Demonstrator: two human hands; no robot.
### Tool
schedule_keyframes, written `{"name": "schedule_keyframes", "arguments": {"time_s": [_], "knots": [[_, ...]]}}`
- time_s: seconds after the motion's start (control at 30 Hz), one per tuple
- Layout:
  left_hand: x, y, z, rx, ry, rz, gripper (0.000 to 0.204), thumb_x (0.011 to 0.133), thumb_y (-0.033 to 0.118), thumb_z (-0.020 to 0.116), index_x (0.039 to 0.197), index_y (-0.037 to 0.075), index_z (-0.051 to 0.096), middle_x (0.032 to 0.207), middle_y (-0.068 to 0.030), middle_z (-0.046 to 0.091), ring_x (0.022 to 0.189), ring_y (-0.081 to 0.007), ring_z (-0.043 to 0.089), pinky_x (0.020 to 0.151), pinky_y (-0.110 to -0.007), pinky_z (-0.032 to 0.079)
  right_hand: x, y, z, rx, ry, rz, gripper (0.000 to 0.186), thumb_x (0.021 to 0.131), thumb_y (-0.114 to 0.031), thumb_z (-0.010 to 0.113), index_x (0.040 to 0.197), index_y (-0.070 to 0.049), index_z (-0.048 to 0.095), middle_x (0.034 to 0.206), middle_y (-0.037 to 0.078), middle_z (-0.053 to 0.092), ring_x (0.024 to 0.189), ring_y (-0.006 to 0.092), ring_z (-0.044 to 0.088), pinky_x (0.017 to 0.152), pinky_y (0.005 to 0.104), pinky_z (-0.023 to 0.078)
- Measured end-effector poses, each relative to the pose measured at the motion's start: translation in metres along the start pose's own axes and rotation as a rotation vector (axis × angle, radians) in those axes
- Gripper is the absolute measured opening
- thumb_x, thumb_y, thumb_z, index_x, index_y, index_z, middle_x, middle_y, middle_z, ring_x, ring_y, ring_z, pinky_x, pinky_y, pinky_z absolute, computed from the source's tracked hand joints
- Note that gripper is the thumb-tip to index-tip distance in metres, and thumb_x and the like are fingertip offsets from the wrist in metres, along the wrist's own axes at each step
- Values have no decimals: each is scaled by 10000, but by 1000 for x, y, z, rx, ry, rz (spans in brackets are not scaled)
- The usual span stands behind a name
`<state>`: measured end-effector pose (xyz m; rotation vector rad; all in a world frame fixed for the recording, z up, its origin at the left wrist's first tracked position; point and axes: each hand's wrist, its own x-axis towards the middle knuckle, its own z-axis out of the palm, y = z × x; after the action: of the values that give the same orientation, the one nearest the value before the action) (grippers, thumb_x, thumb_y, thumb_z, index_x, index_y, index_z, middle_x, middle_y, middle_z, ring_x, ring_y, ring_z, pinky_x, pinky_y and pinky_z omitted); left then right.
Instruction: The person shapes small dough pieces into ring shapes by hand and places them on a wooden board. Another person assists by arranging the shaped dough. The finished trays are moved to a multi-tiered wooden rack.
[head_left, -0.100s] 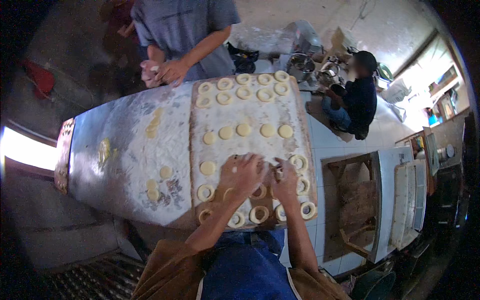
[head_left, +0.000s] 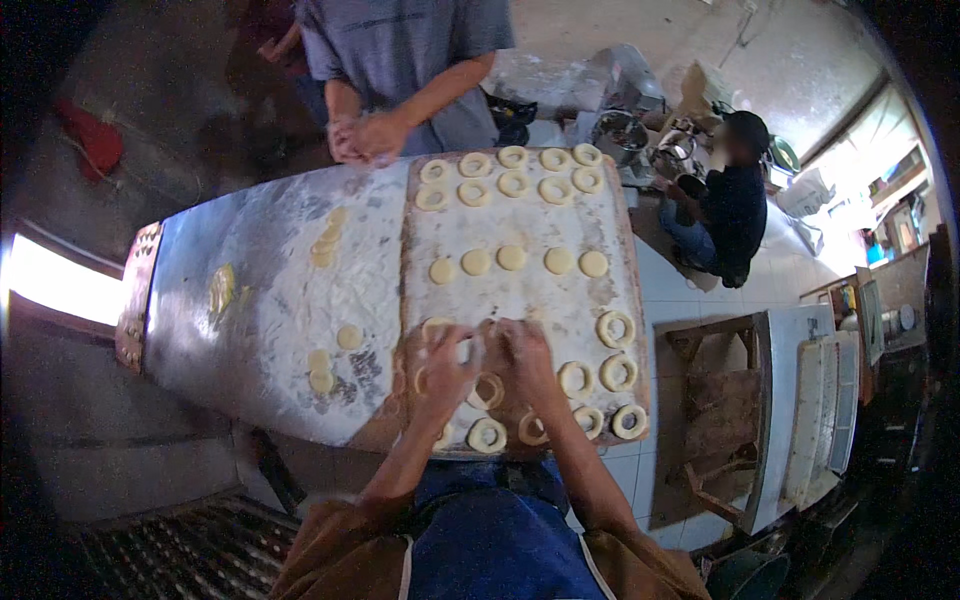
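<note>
My left hand (head_left: 448, 372) and my right hand (head_left: 527, 355) meet over the near part of a floured wooden board (head_left: 520, 225). Their fingers pinch a small pale dough piece (head_left: 468, 347) between them. Dough rings (head_left: 615, 328) lie to the right of my hands, and more sit under and in front of them along the near edge, partly hidden. A row of flat dough discs (head_left: 510, 258) crosses the middle of the board. Several more rings (head_left: 512, 156) line the far end.
The board rests on a floured metal table (head_left: 230, 340) with loose discs (head_left: 320, 372). A person in a grey shirt stands at the far side, hands (head_left: 362, 135) clasped. Another person (head_left: 735, 200) sits at right near metal bowls (head_left: 620, 130). A wooden frame (head_left: 720, 420) stands at right.
My two hands have shifted a little to the left over the board and drawn closer together. The rest looks the same.
</note>
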<state>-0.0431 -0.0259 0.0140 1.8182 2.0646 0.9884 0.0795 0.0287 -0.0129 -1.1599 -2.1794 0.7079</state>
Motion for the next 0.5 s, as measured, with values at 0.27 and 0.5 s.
{"name": "schedule_keyframes", "arguments": {"time_s": [0.27, 0.5], "knots": [[-120, -171, -104, -44, 339, -393, 108, 848, 81, 618, 946, 35, 624, 873, -110, 607, 840, -275, 581, 807, -412, 460, 48, -44, 71, -239, -368, -174, 291, 798, -154, 649, 1038, 2, 592, 1103, 200, 589, 1047, 359, 549, 918, 451, 432], [-153, -202, -138, -221, 385, -453, 116, 834, 37, 630, 948, 18, 615, 826, -101, 584, 806, -254, 579, 789, -386, 463, 89, -98, 108, 26, -453, 5, 286, 763, -275, 709, 900, -31, 652, 980, 202, 655, 922, 367, 627, 776, 478, 497]]}}
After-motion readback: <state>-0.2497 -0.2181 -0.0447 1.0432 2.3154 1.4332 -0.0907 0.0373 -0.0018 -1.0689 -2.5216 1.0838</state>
